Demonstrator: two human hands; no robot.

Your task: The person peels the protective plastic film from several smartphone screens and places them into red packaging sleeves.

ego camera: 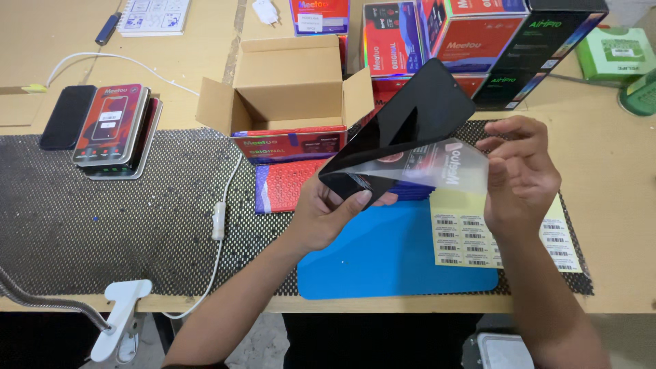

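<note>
Black smartphone (400, 126) held tilted above the work surface, its lower end gripped in the left hand (326, 212) — fingers wrapped under the body, thumb on the edge. Right hand (521, 179) pinches the free corner of a clear protective film (437, 167), which is partly lifted off the phone's face and remains attached along the upper side. Below the hands lies a blue mat (389, 260) on a black perforated mesh liner (102, 219), with a yellow sheet of barcode labels (471, 239) just beside the mat's right portion. Open cardboard box (283, 82) stands behind the phone — stacked retail boxes (471, 37) to its right.
</note>
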